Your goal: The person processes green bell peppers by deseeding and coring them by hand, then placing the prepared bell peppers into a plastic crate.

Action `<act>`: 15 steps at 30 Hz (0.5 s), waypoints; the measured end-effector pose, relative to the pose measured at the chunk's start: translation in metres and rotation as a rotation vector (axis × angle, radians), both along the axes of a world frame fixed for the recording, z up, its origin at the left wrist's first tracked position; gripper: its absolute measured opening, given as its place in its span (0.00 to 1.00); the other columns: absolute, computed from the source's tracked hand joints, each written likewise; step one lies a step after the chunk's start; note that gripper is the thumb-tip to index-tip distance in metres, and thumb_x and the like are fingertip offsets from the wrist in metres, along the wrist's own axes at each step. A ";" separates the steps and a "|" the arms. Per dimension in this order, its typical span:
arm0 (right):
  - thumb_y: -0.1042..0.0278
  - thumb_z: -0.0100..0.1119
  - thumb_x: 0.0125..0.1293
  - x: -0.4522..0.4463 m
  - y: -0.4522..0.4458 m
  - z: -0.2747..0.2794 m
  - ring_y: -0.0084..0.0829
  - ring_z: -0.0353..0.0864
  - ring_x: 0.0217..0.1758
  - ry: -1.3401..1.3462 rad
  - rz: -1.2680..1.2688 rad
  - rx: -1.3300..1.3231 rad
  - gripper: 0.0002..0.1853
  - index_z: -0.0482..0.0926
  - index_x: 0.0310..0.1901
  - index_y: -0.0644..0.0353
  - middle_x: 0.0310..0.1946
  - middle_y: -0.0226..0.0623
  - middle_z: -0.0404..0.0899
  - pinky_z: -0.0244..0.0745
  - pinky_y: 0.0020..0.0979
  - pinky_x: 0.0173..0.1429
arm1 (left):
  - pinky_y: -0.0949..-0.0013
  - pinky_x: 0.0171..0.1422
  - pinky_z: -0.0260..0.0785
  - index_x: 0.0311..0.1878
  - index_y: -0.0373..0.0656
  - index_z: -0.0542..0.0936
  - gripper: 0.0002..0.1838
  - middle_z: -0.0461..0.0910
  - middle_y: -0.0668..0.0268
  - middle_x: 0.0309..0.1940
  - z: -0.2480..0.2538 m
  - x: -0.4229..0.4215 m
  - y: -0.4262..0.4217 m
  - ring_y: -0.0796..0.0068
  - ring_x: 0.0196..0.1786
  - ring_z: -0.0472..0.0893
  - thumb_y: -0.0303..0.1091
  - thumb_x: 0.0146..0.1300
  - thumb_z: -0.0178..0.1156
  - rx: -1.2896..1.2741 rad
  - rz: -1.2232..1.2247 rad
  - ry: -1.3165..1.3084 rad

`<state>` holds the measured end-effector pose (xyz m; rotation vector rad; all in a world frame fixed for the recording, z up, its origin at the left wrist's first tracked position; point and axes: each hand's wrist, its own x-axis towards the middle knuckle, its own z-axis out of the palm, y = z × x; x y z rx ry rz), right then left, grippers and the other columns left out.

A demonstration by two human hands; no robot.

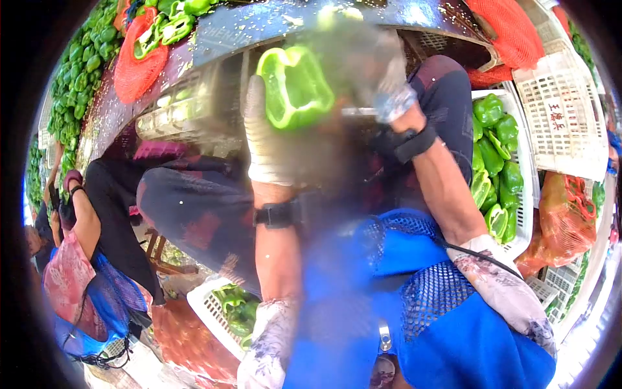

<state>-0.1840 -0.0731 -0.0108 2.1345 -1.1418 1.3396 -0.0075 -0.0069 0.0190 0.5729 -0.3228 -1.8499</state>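
In front of my knees, my left hand [264,146] in a pale glove is closed around a cut green bell pepper [295,87], its hollow inside facing me. Just right of the pepper is my right hand [382,68], also gloved. Motion smears its fingers, so whether it holds anything cannot be made out. A white crate [526,220] beside my right leg contains several green peppers [495,162], some cut open.
A dark work surface [233,29] with pale seeds lies ahead, bearing red net bags [139,61] and cut peppers [175,29]. Green peppers [84,61] are heaped at left, near a co-worker's arm [84,220]. Another crate [210,301] stands left of me.
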 end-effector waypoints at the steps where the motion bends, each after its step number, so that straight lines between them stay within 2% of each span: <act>1: 0.65 0.56 0.60 -0.008 0.003 0.020 0.34 0.83 0.29 -0.075 -0.134 0.311 0.09 0.80 0.40 0.55 0.27 0.37 0.82 0.79 0.34 0.33 | 0.51 0.58 0.71 0.59 0.44 0.73 0.28 0.77 0.62 0.54 0.007 -0.001 0.004 0.63 0.57 0.76 0.55 0.64 0.55 0.025 0.007 -0.013; 4: 0.58 0.57 0.63 -0.017 0.007 0.027 0.29 0.83 0.37 -0.161 -0.291 0.691 0.21 0.76 0.55 0.58 0.34 0.40 0.82 0.79 0.30 0.41 | 0.52 0.58 0.72 0.59 0.43 0.73 0.27 0.77 0.62 0.53 0.008 -0.001 0.002 0.63 0.57 0.77 0.53 0.65 0.55 -0.040 -0.034 0.118; 5: 0.57 0.58 0.62 -0.008 0.007 0.008 0.30 0.83 0.40 -0.235 -0.221 0.637 0.23 0.75 0.56 0.58 0.35 0.42 0.82 0.79 0.30 0.43 | 0.52 0.58 0.72 0.60 0.43 0.72 0.26 0.77 0.62 0.54 0.006 0.002 0.001 0.63 0.57 0.77 0.50 0.66 0.55 -0.063 -0.100 0.211; 6: 0.56 0.58 0.62 -0.001 0.008 -0.006 0.31 0.83 0.42 -0.314 -0.153 0.583 0.24 0.74 0.58 0.59 0.36 0.44 0.82 0.79 0.31 0.46 | 0.53 0.58 0.72 0.60 0.43 0.72 0.25 0.76 0.62 0.55 0.005 0.000 0.000 0.63 0.57 0.77 0.50 0.66 0.54 -0.048 -0.042 0.156; 8: 0.54 0.56 0.65 0.005 0.013 -0.023 0.39 0.80 0.51 -0.155 0.087 0.656 0.28 0.69 0.62 0.63 0.48 0.49 0.79 0.76 0.33 0.54 | 0.54 0.58 0.72 0.60 0.42 0.72 0.24 0.76 0.62 0.55 0.006 -0.008 -0.002 0.63 0.57 0.77 0.49 0.67 0.53 -0.028 0.072 0.048; 9: 0.58 0.57 0.65 0.012 0.020 -0.014 0.35 0.80 0.50 -0.313 0.239 0.725 0.27 0.69 0.61 0.64 0.48 0.45 0.79 0.76 0.31 0.53 | 0.56 0.59 0.72 0.60 0.42 0.72 0.23 0.75 0.62 0.55 0.008 -0.008 -0.004 0.64 0.58 0.76 0.46 0.69 0.51 -0.105 0.060 -0.034; 10: 0.61 0.58 0.65 0.018 0.027 -0.005 0.31 0.80 0.49 -0.486 0.395 0.790 0.25 0.69 0.61 0.64 0.48 0.41 0.79 0.75 0.29 0.53 | 0.60 0.57 0.72 0.59 0.41 0.73 0.21 0.75 0.63 0.55 0.012 -0.015 -0.006 0.67 0.56 0.76 0.45 0.71 0.49 -0.151 0.216 -0.212; 11: 0.64 0.59 0.65 0.024 0.034 0.005 0.27 0.80 0.47 -0.656 0.539 0.846 0.24 0.69 0.60 0.65 0.48 0.36 0.79 0.75 0.26 0.53 | 0.62 0.56 0.72 0.58 0.40 0.73 0.20 0.75 0.63 0.53 0.005 -0.013 -0.011 0.70 0.54 0.75 0.43 0.70 0.50 -0.277 0.321 -0.525; 12: 0.67 0.60 0.63 0.034 0.053 0.049 0.24 0.79 0.47 -1.403 0.802 1.363 0.23 0.70 0.59 0.65 0.47 0.33 0.79 0.75 0.25 0.53 | 0.64 0.54 0.72 0.57 0.39 0.73 0.19 0.75 0.64 0.52 -0.008 -0.010 -0.018 0.73 0.52 0.75 0.42 0.70 0.51 -0.406 0.422 -0.830; 13: 0.70 0.59 0.63 0.036 0.054 0.047 0.22 0.79 0.47 -0.857 0.674 0.894 0.22 0.71 0.58 0.64 0.47 0.33 0.79 0.75 0.24 0.53 | 0.67 0.52 0.71 0.55 0.37 0.74 0.17 0.75 0.65 0.49 -0.012 -0.007 -0.021 0.77 0.50 0.74 0.37 0.69 0.54 -0.522 0.522 -1.093; 15: 0.72 0.59 0.63 0.041 0.042 0.036 0.19 0.77 0.46 -1.297 1.002 0.983 0.20 0.72 0.57 0.63 0.45 0.32 0.80 0.76 0.24 0.52 | 0.65 0.59 0.68 0.58 0.37 0.70 0.20 0.74 0.60 0.53 0.011 0.000 -0.017 0.72 0.54 0.73 0.39 0.68 0.54 -0.726 0.475 -1.413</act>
